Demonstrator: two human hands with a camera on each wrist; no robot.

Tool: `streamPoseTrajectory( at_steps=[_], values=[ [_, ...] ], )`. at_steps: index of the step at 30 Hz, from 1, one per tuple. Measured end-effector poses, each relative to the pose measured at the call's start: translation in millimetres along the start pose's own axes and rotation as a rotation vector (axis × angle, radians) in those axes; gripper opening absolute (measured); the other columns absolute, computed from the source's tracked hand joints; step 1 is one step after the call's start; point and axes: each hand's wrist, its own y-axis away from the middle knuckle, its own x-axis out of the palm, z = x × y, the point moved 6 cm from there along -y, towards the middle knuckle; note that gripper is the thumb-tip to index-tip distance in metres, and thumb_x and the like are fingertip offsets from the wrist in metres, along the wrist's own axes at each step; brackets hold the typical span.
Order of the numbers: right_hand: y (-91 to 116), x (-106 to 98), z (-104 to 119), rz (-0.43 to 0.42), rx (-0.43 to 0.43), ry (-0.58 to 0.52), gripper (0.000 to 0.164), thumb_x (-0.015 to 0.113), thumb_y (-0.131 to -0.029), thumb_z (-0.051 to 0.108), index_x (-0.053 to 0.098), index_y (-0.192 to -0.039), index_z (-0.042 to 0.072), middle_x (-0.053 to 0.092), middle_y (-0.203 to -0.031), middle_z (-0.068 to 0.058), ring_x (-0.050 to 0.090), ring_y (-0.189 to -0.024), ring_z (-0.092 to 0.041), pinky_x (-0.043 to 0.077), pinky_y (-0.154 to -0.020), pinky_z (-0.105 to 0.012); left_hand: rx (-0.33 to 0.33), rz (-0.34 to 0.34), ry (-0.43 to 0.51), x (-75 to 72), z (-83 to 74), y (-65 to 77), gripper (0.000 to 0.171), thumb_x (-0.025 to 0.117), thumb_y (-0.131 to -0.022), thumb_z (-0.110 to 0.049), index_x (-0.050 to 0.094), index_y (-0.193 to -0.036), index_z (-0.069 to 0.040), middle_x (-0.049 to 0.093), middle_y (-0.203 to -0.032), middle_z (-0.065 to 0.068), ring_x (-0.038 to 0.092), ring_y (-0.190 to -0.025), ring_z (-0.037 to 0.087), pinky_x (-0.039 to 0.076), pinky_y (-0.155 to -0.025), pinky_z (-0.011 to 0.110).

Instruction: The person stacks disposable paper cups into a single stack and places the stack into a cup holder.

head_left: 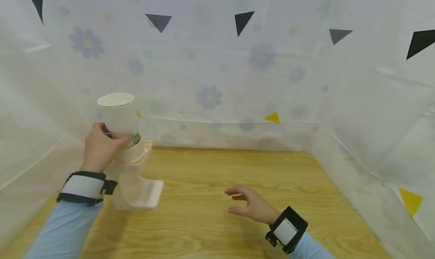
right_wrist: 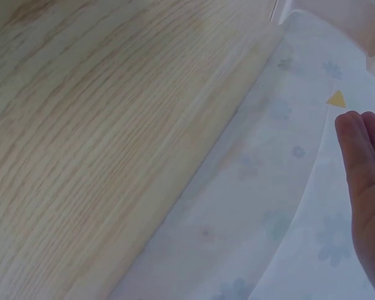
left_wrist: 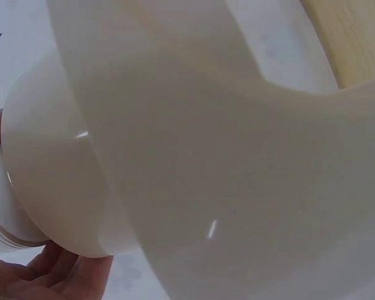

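Observation:
My left hand grips a stack of white paper cups low down, with the thumb in front and the fingers behind. Just below the stack is a small white pot with a bit of green plant at its rim; whether cups and pot touch is hidden. The pot sits on the upper tray of a white C-shaped stand. In the left wrist view, the stand fills most of the picture, and the pot shows beside the fingers. My right hand hovers over the table, fingers loosely bent, holding nothing.
A wood-grain table extends to the right of the stand. Pale flowered sheeting hangs behind it and along both sides, with black and yellow triangles on it.

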Motion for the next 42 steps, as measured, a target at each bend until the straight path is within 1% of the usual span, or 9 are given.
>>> streamPoseTrajectory(
  at_steps=[6,15,19,22,26,28,32,36,42],
  values=[
    [0,0,-1,-0.004,0.018,-0.005,0.043,0.064,-0.089,0.021,0.051,-0.127,0.005,0.053,-0.129,-0.013,0.051,-0.119,-0.027,0.046,-0.097,-0.03,-0.024,0.01,-0.029,6.8,4.0,2.7,0.086,0.072,-0.076,-0.043,0.032,-0.133,0.007,0.045,-0.131,0.032,0.046,-0.117,0.045,0.039,-0.095,0.059],
    [1,-1,-3,-0.003,0.03,-0.017,0.045,0.065,-0.088,0.026,0.052,-0.126,0.007,0.053,-0.128,-0.011,0.051,-0.119,-0.026,0.047,-0.097,-0.031,-0.039,-0.043,-0.037,11.9,6.5,8.6,0.084,0.073,-0.075,-0.042,0.034,-0.129,0.009,0.048,-0.126,0.032,0.049,-0.114,0.043,0.04,-0.095,0.057],
    [0,-1,-2,-0.007,0.021,-0.006,0.042,0.064,-0.088,0.022,0.052,-0.125,0.006,0.054,-0.127,-0.012,0.052,-0.118,-0.025,0.047,-0.096,-0.034,-0.027,-0.056,-0.046,13.0,5.3,10.2,0.084,0.073,-0.075,-0.041,0.033,-0.129,0.01,0.047,-0.125,0.032,0.049,-0.113,0.044,0.04,-0.095,0.058],
    [-2,-1,-1,-0.009,0.001,0.006,0.041,0.063,-0.089,0.022,0.052,-0.125,0.005,0.054,-0.127,-0.014,0.052,-0.117,-0.026,0.048,-0.095,-0.033,-0.008,-0.054,-0.079,12.9,4.3,10.1,0.09,0.073,-0.076,-0.041,0.027,-0.136,0.008,0.046,-0.126,0.033,0.048,-0.114,0.047,0.04,-0.094,0.06],
    [-2,-2,-1,-0.013,-0.006,0.011,0.043,0.062,-0.09,0.026,0.052,-0.125,0.004,0.054,-0.127,-0.015,0.052,-0.117,-0.027,0.048,-0.095,-0.031,0.023,-0.036,-0.124,13.4,2.7,9.7,0.095,0.072,-0.077,-0.039,0.017,-0.143,0.002,0.044,-0.128,0.033,0.042,-0.117,0.051,0.036,-0.093,0.062],
    [-2,-2,-1,-0.014,0.001,0.009,0.043,0.062,-0.09,0.027,0.053,-0.125,0.004,0.054,-0.127,-0.015,0.052,-0.117,-0.028,0.048,-0.095,-0.03,0.03,-0.023,-0.132,15.1,2.0,10.1,0.094,0.07,-0.078,-0.037,0.016,-0.143,0.004,0.041,-0.128,0.034,0.037,-0.117,0.051,0.032,-0.093,0.062],
    [0,-3,-1,-0.017,0.021,-0.002,0.043,0.063,-0.089,0.027,0.053,-0.125,0.005,0.054,-0.127,-0.014,0.052,-0.118,-0.029,0.048,-0.095,-0.029,0.02,-0.006,-0.117,21.0,1.6,11.5,0.09,0.068,-0.079,-0.031,0.016,-0.139,0.011,0.033,-0.127,0.037,0.029,-0.116,0.049,0.025,-0.093,0.058],
    [1,-4,-2,-0.021,0.028,-0.012,0.043,0.062,-0.09,0.026,0.052,-0.126,0.006,0.054,-0.127,-0.013,0.052,-0.118,-0.029,0.048,-0.095,-0.029,-0.005,-0.007,-0.104,25.1,2.3,12.9,0.089,0.067,-0.08,-0.031,0.015,-0.137,0.014,0.029,-0.127,0.038,0.026,-0.115,0.047,0.025,-0.09,0.057],
    [1,-6,-1,-0.027,0.012,-0.001,0.042,0.063,-0.089,0.026,0.053,-0.125,0.006,0.054,-0.127,-0.014,0.053,-0.117,-0.027,0.049,-0.095,-0.032,-0.031,-0.063,-0.036,20.3,-4.8,8.1,0.102,0.07,-0.078,-0.042,0.008,-0.144,0.004,0.027,-0.138,0.031,0.028,-0.125,0.046,0.027,-0.101,0.057]
  ],
)
